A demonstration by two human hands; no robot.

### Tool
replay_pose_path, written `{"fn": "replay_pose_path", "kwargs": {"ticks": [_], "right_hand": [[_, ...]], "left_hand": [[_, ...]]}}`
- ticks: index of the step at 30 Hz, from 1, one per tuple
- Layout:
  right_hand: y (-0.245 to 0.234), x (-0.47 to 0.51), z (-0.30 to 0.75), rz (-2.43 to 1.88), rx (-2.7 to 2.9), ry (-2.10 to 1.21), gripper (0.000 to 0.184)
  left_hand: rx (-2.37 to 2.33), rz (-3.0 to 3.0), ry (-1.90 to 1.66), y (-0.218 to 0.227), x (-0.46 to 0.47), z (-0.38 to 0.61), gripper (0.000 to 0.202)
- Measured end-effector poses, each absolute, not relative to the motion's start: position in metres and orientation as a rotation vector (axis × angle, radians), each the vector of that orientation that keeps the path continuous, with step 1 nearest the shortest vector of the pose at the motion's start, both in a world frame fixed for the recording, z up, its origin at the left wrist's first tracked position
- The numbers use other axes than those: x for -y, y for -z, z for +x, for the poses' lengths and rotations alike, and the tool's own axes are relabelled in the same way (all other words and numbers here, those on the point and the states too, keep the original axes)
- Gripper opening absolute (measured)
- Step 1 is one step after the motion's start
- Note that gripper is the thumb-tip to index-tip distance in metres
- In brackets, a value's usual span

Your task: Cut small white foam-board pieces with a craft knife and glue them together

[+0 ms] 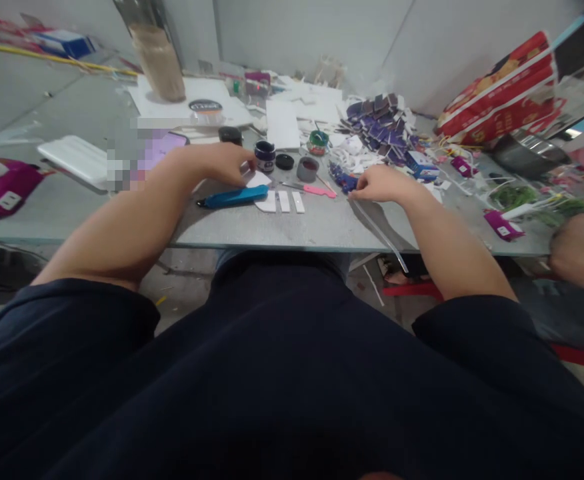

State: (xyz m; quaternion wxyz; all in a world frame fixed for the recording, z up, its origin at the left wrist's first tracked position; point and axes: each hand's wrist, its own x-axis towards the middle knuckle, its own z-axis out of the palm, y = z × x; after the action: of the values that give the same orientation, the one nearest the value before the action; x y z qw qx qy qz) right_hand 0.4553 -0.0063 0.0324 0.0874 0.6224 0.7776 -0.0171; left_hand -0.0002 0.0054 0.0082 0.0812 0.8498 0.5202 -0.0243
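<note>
My left hand [225, 163] rests on the grey table [317, 227] with its fingers curled on a small white piece [258, 179] beside a dark paint jar [265, 155]. A blue utility knife [235, 197] lies just in front of it. My right hand [379, 185] pinches the top end of a long thin grey strip [379, 233] that runs back over the table's front edge. Between the hands lie three small white strips [285, 201] and a pink tool [317, 191].
Small jars and lids [307, 168], a green tape roll [318, 141], a heap of purple and white scraps [379, 127], white sheets [282, 123], a red package [502, 90] and a metal bowl [527, 153] crowd the back. Another person's arm [579, 250] rests at the right edge.
</note>
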Motion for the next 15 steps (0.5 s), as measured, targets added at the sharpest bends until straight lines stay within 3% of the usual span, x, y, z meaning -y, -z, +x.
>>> {"fn": "replay_pose_path", "kwargs": {"ticks": [5, 15], "right_hand": [[-0.001, 0.003, 0.46, 1.971, -2.393, 0.024, 0.017], [0.005, 0.002, 0.454, 2.039, -2.383, -0.007, 0.014]], "left_hand": [[-1.575, 2.575, 0.025, -0.031, 0.009, -0.005, 0.074], [-1.538, 2.439, 0.059, -0.027, 0.011, 0.002, 0.074]]}}
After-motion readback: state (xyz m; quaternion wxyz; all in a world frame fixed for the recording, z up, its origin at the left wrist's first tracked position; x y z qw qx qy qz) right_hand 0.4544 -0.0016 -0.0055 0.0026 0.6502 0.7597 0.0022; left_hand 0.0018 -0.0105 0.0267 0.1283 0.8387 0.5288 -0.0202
